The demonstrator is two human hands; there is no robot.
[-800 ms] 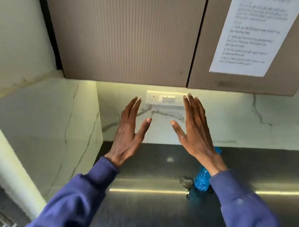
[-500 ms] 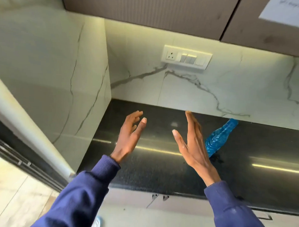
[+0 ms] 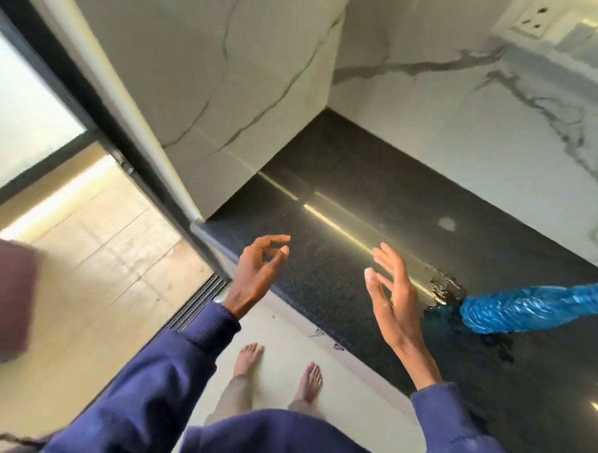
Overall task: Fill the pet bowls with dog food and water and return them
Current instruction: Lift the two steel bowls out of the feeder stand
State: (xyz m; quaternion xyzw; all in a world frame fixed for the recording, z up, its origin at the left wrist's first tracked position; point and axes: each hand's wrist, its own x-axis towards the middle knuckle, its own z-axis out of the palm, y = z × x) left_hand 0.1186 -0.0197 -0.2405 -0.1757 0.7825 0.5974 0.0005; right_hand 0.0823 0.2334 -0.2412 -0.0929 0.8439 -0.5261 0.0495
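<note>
Since the earlier frame, both forearms have dropped toward the black counter [image 3: 378,182] edge; left hand [image 3: 254,275] and right hand [image 3: 393,299] are spread, empty, mid-frame. Pet bowls are not visible.

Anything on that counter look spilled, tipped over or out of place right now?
Yes. A blue plastic bottle lies on its side on the black counter, with what looks like a small wet patch beside it. Both hands are empty. No pet bowls in view.
</note>
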